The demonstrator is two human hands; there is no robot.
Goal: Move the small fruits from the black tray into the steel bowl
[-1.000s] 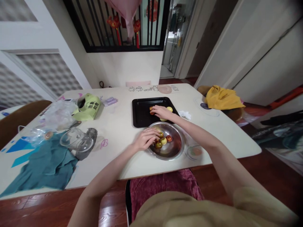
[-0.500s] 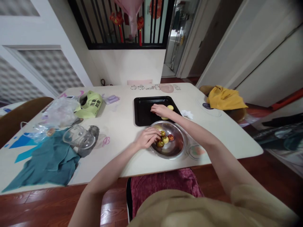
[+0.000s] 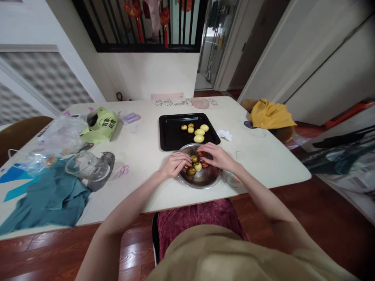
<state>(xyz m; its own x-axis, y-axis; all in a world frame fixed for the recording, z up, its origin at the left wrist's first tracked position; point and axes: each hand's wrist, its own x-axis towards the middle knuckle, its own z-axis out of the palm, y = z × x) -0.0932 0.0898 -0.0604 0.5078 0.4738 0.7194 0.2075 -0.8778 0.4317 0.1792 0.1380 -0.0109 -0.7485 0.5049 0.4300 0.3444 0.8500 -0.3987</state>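
Note:
A steel bowl (image 3: pixel 202 184) stands near the table's front edge with several small round fruits in it, green, yellow and reddish brown, like winter jujubes. My left hand (image 3: pixel 176 164) is at its left rim, fingers curled over a brownish jujube (image 3: pixel 186 167) that they partly hide. Over the right side of the bowl, my right hand (image 3: pixel 218 157) has thumb and fingers around a reddish jujube (image 3: pixel 201 153). Behind the bowl lies a black tray (image 3: pixel 171 134). Small jujubes (image 3: pixel 190 130) sit mid-tray, beside larger yellow oval fruits (image 3: pixel 199 138).
A crumpled white tissue (image 3: pixel 225 135) lies right of the tray. On the left are a clear plastic jar (image 3: pixel 88 166) on its side, a teal cloth (image 3: pixel 49 199), plastic bags (image 3: pixel 63 134) and a green paper bag (image 3: pixel 102 125). A yellow cloth (image 3: pixel 271 114) hangs over a chair.
My right hand has come back from the tray to the bowl, leaving small jujubes in view on the tray. My left hand stays at the bowl's left rim. The camera view has shifted slightly.

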